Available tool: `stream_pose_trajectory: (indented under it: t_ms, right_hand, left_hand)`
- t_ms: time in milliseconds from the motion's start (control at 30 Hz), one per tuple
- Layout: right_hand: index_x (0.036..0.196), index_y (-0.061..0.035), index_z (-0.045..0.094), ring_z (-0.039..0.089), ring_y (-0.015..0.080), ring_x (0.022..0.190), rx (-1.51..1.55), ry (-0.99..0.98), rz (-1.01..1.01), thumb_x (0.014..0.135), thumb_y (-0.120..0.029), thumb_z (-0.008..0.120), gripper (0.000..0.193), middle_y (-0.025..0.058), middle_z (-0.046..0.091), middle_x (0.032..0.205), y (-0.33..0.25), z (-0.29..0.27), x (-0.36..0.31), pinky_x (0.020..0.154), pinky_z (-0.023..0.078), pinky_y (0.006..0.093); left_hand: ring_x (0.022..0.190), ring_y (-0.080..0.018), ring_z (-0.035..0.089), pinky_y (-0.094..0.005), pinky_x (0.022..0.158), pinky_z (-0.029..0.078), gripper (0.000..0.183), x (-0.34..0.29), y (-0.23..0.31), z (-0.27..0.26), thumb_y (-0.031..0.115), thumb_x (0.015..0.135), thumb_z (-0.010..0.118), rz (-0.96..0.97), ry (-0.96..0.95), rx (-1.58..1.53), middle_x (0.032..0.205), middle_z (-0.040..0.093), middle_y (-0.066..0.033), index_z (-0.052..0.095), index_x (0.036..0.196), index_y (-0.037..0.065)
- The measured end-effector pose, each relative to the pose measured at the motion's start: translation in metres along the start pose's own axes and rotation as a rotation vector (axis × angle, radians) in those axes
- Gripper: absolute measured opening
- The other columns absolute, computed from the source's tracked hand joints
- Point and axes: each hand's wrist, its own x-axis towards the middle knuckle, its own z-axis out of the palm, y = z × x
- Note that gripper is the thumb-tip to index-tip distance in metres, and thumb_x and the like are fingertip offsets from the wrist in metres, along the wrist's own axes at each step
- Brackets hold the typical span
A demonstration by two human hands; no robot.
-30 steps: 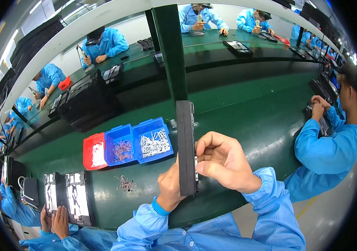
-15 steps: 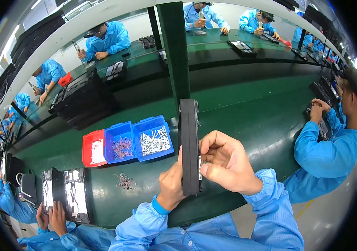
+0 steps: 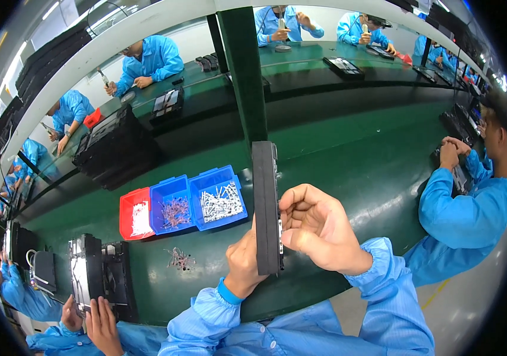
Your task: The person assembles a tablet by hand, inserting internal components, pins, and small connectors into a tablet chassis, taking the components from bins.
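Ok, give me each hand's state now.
Left hand: closed, holding the flat black rectangular case on edge.
Right hand: half-curled at the case's right side; any grip cannot be told.

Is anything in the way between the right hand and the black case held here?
Nothing visible is: the right hand is at the right side of the black case, which the left hand holds from the left.

Black rectangular slab (image 3: 266, 207): between bare left hand (image 3: 243, 261) and bare right hand (image 3: 318, 231), over green flat tabletop (image 3: 354, 163)
Red plastic bin (image 3: 126, 216): on tabletop, left of slab
Two blue plastic bins (image 3: 169, 185): right of it
Reddish thin wires (image 3: 180, 259): on tabletop before bins
Green square post (image 3: 244, 83): behind slab
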Motion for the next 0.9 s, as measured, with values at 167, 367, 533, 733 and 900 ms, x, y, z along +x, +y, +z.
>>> stream_pose_trajectory:
  t_ms: [167,367,533,733,900]
  right_hand:
    - [0.114,0.0043,0.049,0.058,0.0121,0.096,-0.01,0.007,-0.013,0.08,0.007,0.066,0.039,0.0087,0.055,0.105,-0.002,0.0,-0.001,0.089,0.049,0.0282]
    - [0.118,0.0035,0.045,0.055,0.0127,0.099,-0.026,-0.014,-0.072,0.075,0.004,0.068,0.048,0.0093,0.052,0.106,0.007,0.0,0.001,0.09,0.047,0.0294]
    - [0.119,0.0034,0.043,0.054,0.0135,0.1,-0.036,-0.023,-0.128,0.073,0.003,0.069,0.053,0.0098,0.051,0.107,0.008,0.002,-0.003,0.092,0.046,0.0299]
    - [0.119,0.0034,0.044,0.055,0.0127,0.098,-0.027,-0.007,-0.065,0.077,0.006,0.067,0.048,0.0094,0.052,0.106,0.004,0.002,-0.001,0.089,0.047,0.0291]
    - [0.117,0.0033,0.045,0.056,0.0124,0.097,-0.028,0.015,-0.036,0.08,0.007,0.064,0.042,0.009,0.053,0.105,0.003,0.002,0.0,0.089,0.048,0.0288]
  left_hand:
    - [0.078,-0.0271,0.073,-0.0327,0.06,0.058,0.053,0.0,-0.002,-0.002,0.008,0.074,0.075,0.04,-0.074,0.023,0.113,0.069,-0.0219,0.061,0.124,-0.007]
    - [0.074,-0.0247,0.073,-0.0326,0.061,0.057,0.067,0.001,0.001,-0.005,0.009,0.077,0.075,-0.008,-0.074,0.009,0.099,0.072,-0.0182,0.05,0.136,-0.01]
    - [0.08,-0.0259,0.073,-0.0319,0.066,0.058,0.068,0.001,0.001,-0.002,0.011,0.077,0.076,-0.026,-0.073,-0.042,0.101,0.072,-0.0166,0.049,0.136,-0.01]
    - [0.078,-0.0258,0.073,-0.0318,0.066,0.058,0.069,0.001,0.003,-0.005,0.01,0.075,0.077,-0.013,-0.089,0.011,0.099,0.072,-0.0161,0.05,0.136,-0.009]
    - [0.071,-0.0243,0.072,-0.0319,0.061,0.057,0.071,0.002,0.002,-0.003,0.009,0.075,0.077,0.012,-0.05,0.056,0.088,0.072,-0.0142,0.049,0.137,-0.01]
